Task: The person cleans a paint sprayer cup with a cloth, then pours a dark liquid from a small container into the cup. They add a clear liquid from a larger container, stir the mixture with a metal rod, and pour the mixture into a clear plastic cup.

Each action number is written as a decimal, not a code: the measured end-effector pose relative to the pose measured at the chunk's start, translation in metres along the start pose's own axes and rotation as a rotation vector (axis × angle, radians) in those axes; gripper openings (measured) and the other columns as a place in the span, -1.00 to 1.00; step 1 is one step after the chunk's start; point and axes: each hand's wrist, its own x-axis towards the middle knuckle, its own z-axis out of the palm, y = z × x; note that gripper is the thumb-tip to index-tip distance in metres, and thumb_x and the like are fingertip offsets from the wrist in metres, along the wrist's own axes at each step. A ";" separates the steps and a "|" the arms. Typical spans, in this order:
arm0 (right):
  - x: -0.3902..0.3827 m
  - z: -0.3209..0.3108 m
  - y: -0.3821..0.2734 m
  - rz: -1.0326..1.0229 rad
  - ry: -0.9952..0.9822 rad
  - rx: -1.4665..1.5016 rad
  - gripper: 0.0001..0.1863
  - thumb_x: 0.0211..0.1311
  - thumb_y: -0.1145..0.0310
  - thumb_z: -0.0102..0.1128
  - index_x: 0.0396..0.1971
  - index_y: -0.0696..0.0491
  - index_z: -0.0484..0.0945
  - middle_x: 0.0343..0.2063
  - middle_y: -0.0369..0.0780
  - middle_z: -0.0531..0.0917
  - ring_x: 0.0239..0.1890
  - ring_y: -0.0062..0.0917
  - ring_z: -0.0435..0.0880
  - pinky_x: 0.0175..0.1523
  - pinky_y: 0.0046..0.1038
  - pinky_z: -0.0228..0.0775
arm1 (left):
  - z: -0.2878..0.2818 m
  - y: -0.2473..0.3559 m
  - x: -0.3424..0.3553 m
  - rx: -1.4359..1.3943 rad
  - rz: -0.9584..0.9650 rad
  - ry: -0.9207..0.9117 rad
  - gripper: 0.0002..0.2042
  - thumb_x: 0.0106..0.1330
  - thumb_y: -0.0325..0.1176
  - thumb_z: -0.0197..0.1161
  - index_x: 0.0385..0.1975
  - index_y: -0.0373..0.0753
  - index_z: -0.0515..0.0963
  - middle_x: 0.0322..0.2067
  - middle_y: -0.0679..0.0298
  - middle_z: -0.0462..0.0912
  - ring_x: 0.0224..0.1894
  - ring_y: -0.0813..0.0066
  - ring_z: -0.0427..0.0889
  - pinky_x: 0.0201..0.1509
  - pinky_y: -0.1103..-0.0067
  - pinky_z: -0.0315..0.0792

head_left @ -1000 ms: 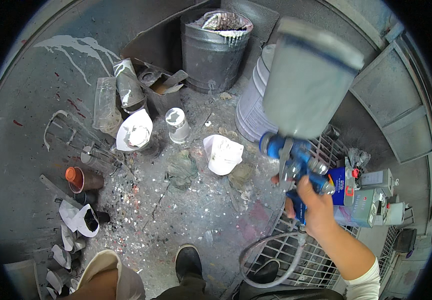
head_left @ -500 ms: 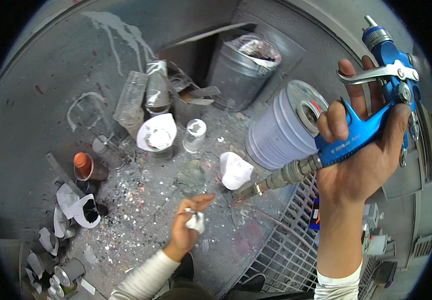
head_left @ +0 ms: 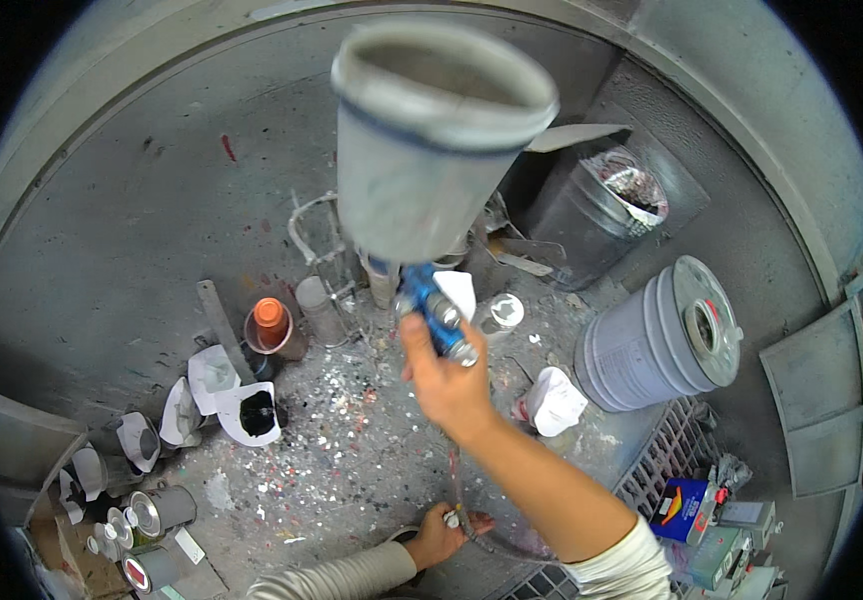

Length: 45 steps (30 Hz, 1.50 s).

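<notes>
My right hand (head_left: 449,375) grips the blue body of a paint spray gun (head_left: 432,305) and holds it up close to the camera. The gun's large grey cup (head_left: 432,140) sits on top, blurred, its open mouth facing up. Low in the view, my left hand (head_left: 444,532) is closed on the hose (head_left: 462,500) that runs down from the gun, pinching a small pale fitting near the floor.
The floor is grey and flecked with paint. A grey drum (head_left: 657,340) stands at the right, a metal bin (head_left: 597,215) behind it. Paper cone filters (head_left: 242,410), an orange-capped can (head_left: 270,325) and small cans (head_left: 147,515) lie left. A metal grate (head_left: 677,455) is lower right.
The spray gun has swung from the right edge to the centre with its cup now upright. My left hand dropped from mid-frame to the hose near the floor. The view shifted.
</notes>
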 end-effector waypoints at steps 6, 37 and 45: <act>0.011 0.036 0.066 -0.256 0.006 -0.223 -0.42 0.36 0.11 0.33 0.21 0.20 0.53 -0.07 0.05 0.72 -0.01 -0.20 0.75 0.04 -0.30 0.54 | -0.034 0.029 -0.025 0.046 0.301 0.244 -0.58 0.50 -0.22 -0.22 -0.02 -0.53 0.38 0.06 -0.23 0.55 0.21 -0.16 0.53 0.42 0.08 0.34; -0.024 -0.417 -0.021 -0.025 0.710 -1.381 0.09 -0.22 -0.17 0.57 0.29 0.20 0.41 0.06 0.04 0.65 0.14 -0.06 0.60 0.39 -0.11 0.15 | 0.176 0.063 -0.045 1.207 0.514 -0.221 -0.80 0.46 -0.51 0.24 0.01 -0.35 0.51 -0.25 0.37 0.63 -0.19 0.71 0.56 -0.07 0.69 0.44; 0.006 -0.429 -0.031 0.213 0.678 -1.134 0.41 -0.34 -0.36 0.56 0.41 0.35 0.19 0.21 0.14 0.54 0.32 -0.07 0.50 0.45 -0.08 0.11 | 0.227 0.061 -0.045 1.246 0.547 -0.253 -0.82 0.46 -0.47 0.26 -0.01 -0.31 0.53 -0.30 0.42 0.59 -0.23 0.74 0.53 -0.10 0.70 0.42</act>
